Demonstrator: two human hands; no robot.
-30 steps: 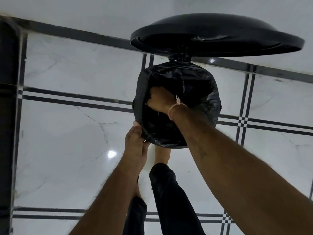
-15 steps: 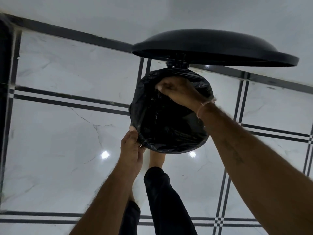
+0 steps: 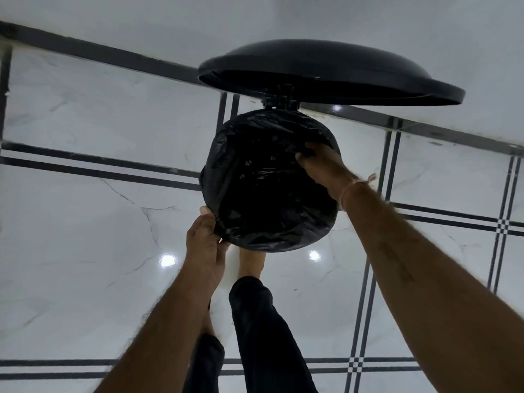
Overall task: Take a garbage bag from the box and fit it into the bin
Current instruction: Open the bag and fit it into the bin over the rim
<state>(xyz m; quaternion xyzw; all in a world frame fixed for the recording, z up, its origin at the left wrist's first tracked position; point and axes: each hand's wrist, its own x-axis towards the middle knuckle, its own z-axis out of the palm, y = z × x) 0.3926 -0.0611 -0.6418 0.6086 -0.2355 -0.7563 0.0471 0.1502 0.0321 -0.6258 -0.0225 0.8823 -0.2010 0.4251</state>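
While you stand over the bin [image 3: 286, 104] on a white marble floor [image 3: 85, 236] crossed by dark lines, your two hands work a black garbage bag [image 3: 269, 188] around its round mouth. Your left hand [image 3: 205, 239] pinches the plastic at the near left edge of the rim, fingers pressed together on the folded-over film. Your right hand [image 3: 321, 165] reaches across to the far right edge, fingertips curled over the bag there and gripping it; a pale thread [image 3: 358, 184] circles that wrist. The bag lines the opening, its crinkled skirt draped down the outside. The black lid [image 3: 326, 70] stands raised on its hinge behind the opening. Your foot [image 3: 252, 263] shows just below the bin.
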